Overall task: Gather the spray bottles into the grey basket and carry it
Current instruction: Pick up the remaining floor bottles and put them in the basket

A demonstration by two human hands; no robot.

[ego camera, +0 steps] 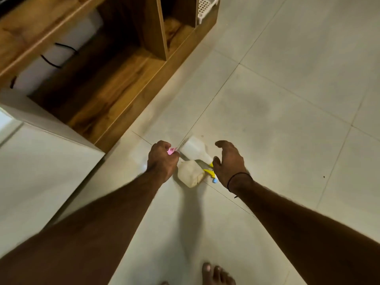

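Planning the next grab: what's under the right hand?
Under the right hand, a yellow trigger and blue nozzle tip show beside two white bottles. The hand covers the rest.

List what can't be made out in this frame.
- Grey basket: none seen in the head view.
- Left hand: closed on something pink; the fingers hide the rest of it, so the grip is unclear.
- Yellow trigger bottle: right hand covers its nozzle.
- Second bottle: its head is out of sight.
- White basket: cut by the top edge.
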